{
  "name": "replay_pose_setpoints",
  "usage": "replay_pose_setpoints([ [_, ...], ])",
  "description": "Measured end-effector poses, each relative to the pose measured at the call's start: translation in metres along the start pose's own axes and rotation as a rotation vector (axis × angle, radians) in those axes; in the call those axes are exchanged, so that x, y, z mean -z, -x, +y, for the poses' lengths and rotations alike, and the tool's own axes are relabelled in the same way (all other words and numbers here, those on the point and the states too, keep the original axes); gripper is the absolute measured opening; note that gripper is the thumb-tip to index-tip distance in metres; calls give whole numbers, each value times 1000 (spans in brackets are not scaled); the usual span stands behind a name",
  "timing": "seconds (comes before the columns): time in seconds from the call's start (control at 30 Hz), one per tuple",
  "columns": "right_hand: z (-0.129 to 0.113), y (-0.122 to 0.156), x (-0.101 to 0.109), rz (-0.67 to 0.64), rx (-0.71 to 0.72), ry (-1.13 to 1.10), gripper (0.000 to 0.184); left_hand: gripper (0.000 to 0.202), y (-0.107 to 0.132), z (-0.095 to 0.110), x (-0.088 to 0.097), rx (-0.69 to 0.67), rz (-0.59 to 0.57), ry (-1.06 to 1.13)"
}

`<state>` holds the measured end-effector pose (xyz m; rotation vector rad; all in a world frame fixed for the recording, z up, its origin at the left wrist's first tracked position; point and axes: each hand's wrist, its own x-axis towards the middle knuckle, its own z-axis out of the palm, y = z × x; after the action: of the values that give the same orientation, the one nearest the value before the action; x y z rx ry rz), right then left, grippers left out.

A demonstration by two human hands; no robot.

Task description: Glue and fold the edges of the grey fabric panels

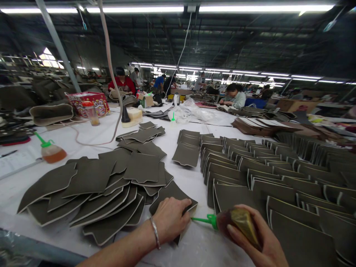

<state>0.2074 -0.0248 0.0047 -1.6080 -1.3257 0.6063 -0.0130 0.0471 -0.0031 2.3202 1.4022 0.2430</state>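
Observation:
My left hand [171, 218], with a silver bracelet at the wrist, is closed on a dark grey sheet piece [169, 193] at the table's front. Its index finger lies across the top of the piece; some fingers are hidden. In my right hand [264, 237] is a squeeze bottle [236, 224] with a green nozzle, tipped sideways. The nozzle tip points left, close to the piece's right edge and my left fingers. To the left lies a loose heap of similar grey pieces [89, 174] with pale edges.
Rows of overlapping grey pieces [278, 193] cover the right side. Another green-nozzled bottle [52, 150] with amber liquid stands at left. Behind are a red patterned bag [94, 104], a hanging hose [109, 55] and clear plastic [191, 111]. Other people work further back.

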Motion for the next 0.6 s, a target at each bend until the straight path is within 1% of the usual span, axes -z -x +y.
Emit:
replay_pose_setpoints([
  [0.1,1,2,-1,11,-19,7,49,42,1,0,0,-3,2,-6],
  [0.3,4,14,-5,-67,-46,-25,47,44,3,1,3,-12,4,-6],
  [0.47,0,18,-4,-20,-66,-23,48,43,4,2,5,5,-12,-19],
  [0.6,1,23,-6,-90,-79,-89,47,44,5,4,5,14,-23,-31],
])
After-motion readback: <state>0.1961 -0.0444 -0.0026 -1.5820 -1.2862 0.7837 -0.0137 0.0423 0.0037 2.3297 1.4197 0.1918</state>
